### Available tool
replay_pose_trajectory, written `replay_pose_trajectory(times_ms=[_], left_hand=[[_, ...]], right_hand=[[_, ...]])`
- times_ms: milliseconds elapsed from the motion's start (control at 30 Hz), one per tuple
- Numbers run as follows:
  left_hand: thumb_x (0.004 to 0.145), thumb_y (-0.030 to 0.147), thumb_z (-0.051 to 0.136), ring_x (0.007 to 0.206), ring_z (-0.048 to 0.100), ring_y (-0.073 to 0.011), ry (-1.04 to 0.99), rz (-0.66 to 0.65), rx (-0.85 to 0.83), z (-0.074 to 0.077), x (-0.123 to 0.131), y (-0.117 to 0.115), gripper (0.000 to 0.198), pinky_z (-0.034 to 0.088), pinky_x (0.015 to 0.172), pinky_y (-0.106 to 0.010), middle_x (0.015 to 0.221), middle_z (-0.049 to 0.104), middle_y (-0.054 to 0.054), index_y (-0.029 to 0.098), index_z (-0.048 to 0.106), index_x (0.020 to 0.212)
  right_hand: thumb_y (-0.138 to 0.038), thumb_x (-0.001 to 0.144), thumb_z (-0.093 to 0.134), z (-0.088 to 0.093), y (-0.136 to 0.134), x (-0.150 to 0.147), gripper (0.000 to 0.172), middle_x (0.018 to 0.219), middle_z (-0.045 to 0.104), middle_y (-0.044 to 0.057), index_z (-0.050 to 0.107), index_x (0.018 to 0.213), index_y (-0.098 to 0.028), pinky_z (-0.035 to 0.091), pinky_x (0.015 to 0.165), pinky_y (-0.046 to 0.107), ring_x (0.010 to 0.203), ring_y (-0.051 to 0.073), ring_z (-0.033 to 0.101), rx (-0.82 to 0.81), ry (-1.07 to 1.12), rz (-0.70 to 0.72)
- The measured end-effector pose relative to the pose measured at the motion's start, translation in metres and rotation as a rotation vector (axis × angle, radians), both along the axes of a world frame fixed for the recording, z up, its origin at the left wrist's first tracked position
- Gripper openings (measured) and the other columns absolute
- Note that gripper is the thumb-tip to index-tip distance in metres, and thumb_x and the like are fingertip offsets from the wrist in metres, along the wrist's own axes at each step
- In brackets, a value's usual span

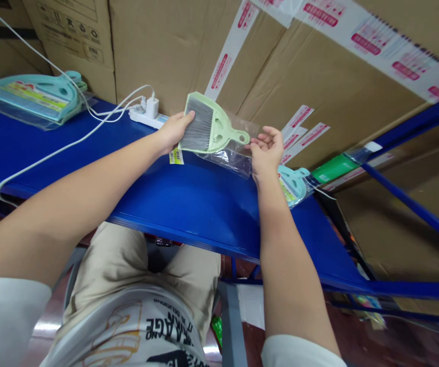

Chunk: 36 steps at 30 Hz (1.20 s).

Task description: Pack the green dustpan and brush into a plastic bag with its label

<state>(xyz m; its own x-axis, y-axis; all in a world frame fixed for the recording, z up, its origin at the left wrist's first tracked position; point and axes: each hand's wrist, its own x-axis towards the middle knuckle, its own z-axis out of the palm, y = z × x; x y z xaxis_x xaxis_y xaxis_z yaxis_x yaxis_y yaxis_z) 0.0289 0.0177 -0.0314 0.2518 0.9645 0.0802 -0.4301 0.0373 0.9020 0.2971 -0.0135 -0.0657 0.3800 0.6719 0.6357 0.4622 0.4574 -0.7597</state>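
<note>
A light green hand brush with grey bristles, nested in a matching small dustpan (222, 127), is held up over the blue shelf. My left hand (175, 133) grips its wide bristle end, with the thumb on top. A clear plastic bag (230, 163) hangs beneath the set and reaches past its handle. Near the handle's ring, my right hand (268, 150) pinches the bag's film between thumb and fingers, the other fingers curled loosely. A yellow label (176, 156) shows below my left hand.
Bagged blue dustpan sets lie at the left (32, 97) and right (294, 183). A power strip (146, 118) with white cables sits behind my left hand. A green-labelled bottle (336, 168) lies at right. Cardboard boxes (158, 46) wall the back of the blue shelf (189, 204).
</note>
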Motion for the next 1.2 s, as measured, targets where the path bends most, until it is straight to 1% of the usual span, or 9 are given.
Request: replay_pose_trajectory(times_ms=[267,433,533,633,733,833,933,1067,1200], left_hand=[[0.106,0.029,0.060,0.110,0.082,-0.0272,0.110,-0.003,-0.088,0.003,-0.001,-0.003,0.021,0.064,0.101,-0.042,0.095,0.085,-0.009,0.017,0.076,0.113],[0.105,0.028,0.061,0.108,0.082,-0.0274,0.142,-0.001,-0.086,0.001,-0.002,-0.004,0.021,0.064,0.101,-0.040,0.091,0.085,-0.011,0.016,0.078,0.106],[0.102,0.029,0.064,0.107,0.082,-0.0283,0.159,0.008,-0.067,-0.001,-0.002,-0.003,0.020,0.063,0.102,-0.041,0.090,0.085,-0.011,0.015,0.078,0.102],[0.101,0.030,0.067,0.107,0.082,-0.0291,0.155,0.044,-0.046,-0.001,-0.002,-0.001,0.019,0.063,0.102,-0.042,0.089,0.084,-0.011,0.014,0.077,0.102],[0.102,0.031,0.066,0.107,0.082,-0.0286,0.142,0.080,-0.027,0.000,-0.003,0.002,0.020,0.063,0.102,-0.041,0.089,0.083,-0.011,0.014,0.077,0.100],[0.102,0.032,0.065,0.107,0.081,-0.0275,0.150,0.090,-0.017,0.000,-0.004,0.004,0.022,0.063,0.101,-0.038,0.089,0.083,-0.011,0.015,0.074,0.091],[0.102,0.030,0.064,0.107,0.081,-0.0271,0.164,0.074,-0.005,-0.001,-0.004,0.004,0.024,0.063,0.100,-0.037,0.087,0.082,-0.010,0.016,0.072,0.085],[0.103,0.029,0.062,0.105,0.081,-0.0272,0.175,0.072,0.007,-0.003,-0.004,0.004,0.027,0.063,0.101,-0.038,0.082,0.081,-0.010,0.017,0.071,0.080],[0.100,0.030,0.066,0.103,0.081,-0.0279,0.171,0.102,0.002,-0.002,-0.005,0.003,0.025,0.063,0.099,-0.038,0.079,0.080,-0.010,0.017,0.072,0.079]], right_hand=[[-0.012,0.081,0.069,0.003,-0.001,0.006,0.046,0.123,0.061,0.006,0.061,0.124,-0.027,0.062,0.103,0.039,0.127,0.022,0.068,-0.032,-0.001,-0.031],[-0.015,0.080,0.072,0.004,0.001,0.010,0.044,0.121,0.063,0.006,0.062,0.121,-0.026,0.061,0.104,0.040,0.126,0.022,0.068,-0.025,0.031,-0.050],[-0.019,0.080,0.075,0.003,0.003,0.014,0.043,0.120,0.064,0.005,0.061,0.120,-0.027,0.063,0.100,0.040,0.122,0.021,0.069,-0.037,0.061,-0.028],[-0.023,0.081,0.073,0.006,0.003,0.017,0.035,0.114,0.065,0.004,0.060,0.113,-0.028,0.066,0.092,0.038,0.110,0.019,0.072,-0.032,0.126,-0.036],[-0.021,0.079,0.073,0.012,-0.004,0.013,0.023,0.095,0.065,-0.001,0.059,0.097,-0.026,0.067,0.081,0.035,0.089,0.016,0.072,-0.069,0.231,-0.075],[-0.022,0.075,0.077,0.021,-0.018,0.001,0.020,0.079,0.065,-0.003,0.059,0.084,-0.025,0.066,0.073,0.032,0.075,0.015,0.070,-0.213,0.269,0.011],[-0.028,0.076,0.080,0.029,-0.031,-0.012,0.019,0.073,0.066,-0.004,0.062,0.080,-0.024,0.064,0.069,0.030,0.068,0.014,0.068,-0.306,0.262,0.109],[-0.034,0.081,0.082,0.039,-0.041,-0.022,0.022,0.071,0.064,-0.006,0.063,0.080,-0.024,0.062,0.067,0.027,0.064,0.012,0.065,-0.358,0.258,0.095],[-0.030,0.086,0.080,0.043,-0.046,-0.030,0.021,0.071,0.061,-0.006,0.062,0.078,-0.023,0.059,0.068,0.024,0.063,0.010,0.063,-0.394,0.279,0.081]])
